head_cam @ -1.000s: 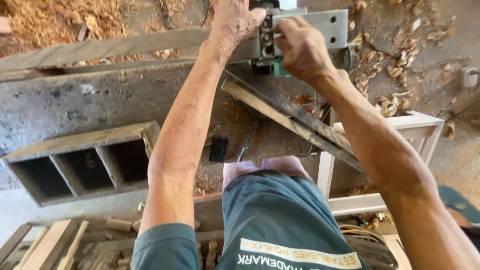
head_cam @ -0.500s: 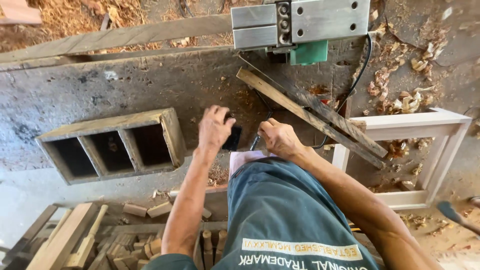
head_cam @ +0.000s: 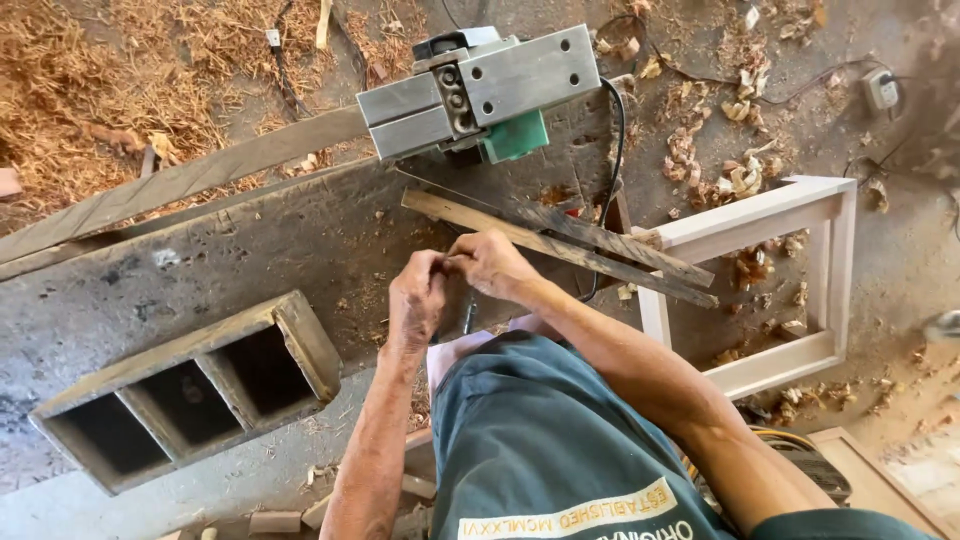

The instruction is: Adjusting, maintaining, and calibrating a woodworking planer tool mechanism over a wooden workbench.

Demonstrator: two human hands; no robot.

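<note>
Both hands have been drawn back from the upturned electric planer and brought together over the dark workbench. Left hand and right hand are pinched closed on something small and hidden; the planer is left untouched above.

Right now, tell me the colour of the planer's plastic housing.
Green, under the planer's grey metal base; the head view shows it best.
</note>
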